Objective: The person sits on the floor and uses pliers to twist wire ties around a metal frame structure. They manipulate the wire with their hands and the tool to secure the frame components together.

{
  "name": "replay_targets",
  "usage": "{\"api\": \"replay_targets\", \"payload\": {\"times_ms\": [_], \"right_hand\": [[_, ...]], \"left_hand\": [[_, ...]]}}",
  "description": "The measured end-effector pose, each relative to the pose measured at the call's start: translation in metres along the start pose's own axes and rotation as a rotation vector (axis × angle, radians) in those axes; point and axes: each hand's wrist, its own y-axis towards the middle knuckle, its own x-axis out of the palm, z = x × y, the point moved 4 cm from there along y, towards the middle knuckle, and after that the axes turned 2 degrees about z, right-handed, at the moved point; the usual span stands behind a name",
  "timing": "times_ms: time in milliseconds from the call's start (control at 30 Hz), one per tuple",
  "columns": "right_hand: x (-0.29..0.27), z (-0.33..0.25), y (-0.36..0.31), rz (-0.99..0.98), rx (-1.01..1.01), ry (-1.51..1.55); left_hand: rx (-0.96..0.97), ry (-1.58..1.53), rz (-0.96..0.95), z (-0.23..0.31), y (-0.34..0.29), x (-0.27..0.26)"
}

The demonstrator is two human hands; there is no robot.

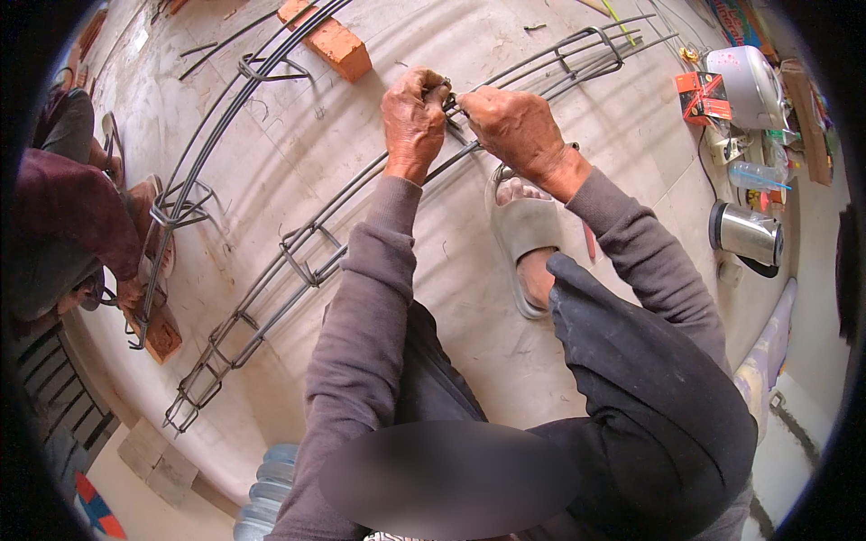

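Rebar cage (311,257): long frame of dark steel bars, bound at intervals by square stirrups, lying on the pale concrete floor (298,135) and running from the lower left toward the upper right corner. Bars look curved, likely lens bend.

Left hand (413,122): fingers curled tight, fist closed on the cage bars at a stirrup junction near the top middle of the floor. Right hand (516,129): fingers pinched shut at the same junction, knuckles almost touching the left hand. What sits between the fingertips is too small to tell; thin wire possible.

Foot in a grey sandal (523,239) planted just below the right hand, beside the bars.

Second rebar cage (216,135) lies parallel, nearer the left edge, resting on a red brick (329,41) at the top and another brick (161,332) at lower left. Another person (68,221) crouches at the left edge by it.

Right edge of floor: steel kettle (747,233), white appliance (744,86), orange box (702,95).
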Motion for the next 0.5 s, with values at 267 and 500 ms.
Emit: {"api": "replay_targets", "payload": {"times_ms": [267,500], "right_hand": [[-0.002,0.007,0.011,0.043,-0.334,-0.170],[0.009,0.028,0.030,0.069,-0.225,-0.089]], "left_hand": [[0.051,0.086,0.066,0.005,-0.004,0.002],[0.002,0.055,0.008,0.005,-0.003,0.002]]}}
